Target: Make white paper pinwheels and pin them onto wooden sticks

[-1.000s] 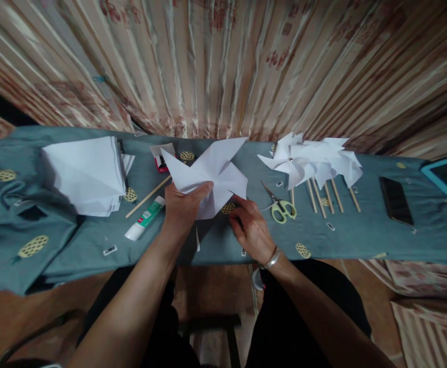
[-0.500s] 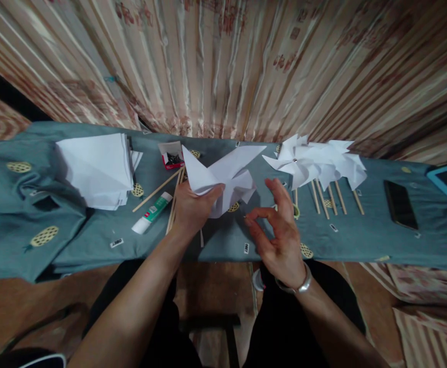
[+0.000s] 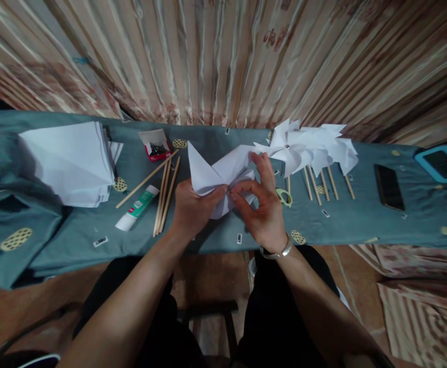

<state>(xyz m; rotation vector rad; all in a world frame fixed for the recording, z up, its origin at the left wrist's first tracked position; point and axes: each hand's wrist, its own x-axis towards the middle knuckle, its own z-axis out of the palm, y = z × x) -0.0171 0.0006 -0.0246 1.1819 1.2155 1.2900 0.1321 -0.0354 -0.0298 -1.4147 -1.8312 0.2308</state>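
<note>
My left hand grips a folded white paper pinwheel, with the thumb pressed near its middle. The pinwheel has pointed blades and is held above the table. My right hand is at the centre of the pinwheel, thumb and forefinger pinched on what looks like a small pin, mostly hidden by the fingertips. Its other fingers are raised beside a blade. To the left of my left hand lie several wooden sticks, a green and white glue stick and a small red and white box of dark metal pieces.
A stack of white paper lies at the left. Finished pinwheels on sticks overlap at the back right, near yellow-green scissor handles. Farther right are a dark phone and a blue-framed device. A curtain hangs behind the table.
My right hand has moved left and up, from beside the pinwheel to its centre, still pinching. My left hand keeps hold of the pinwheel. The camera view has shifted slightly.
</note>
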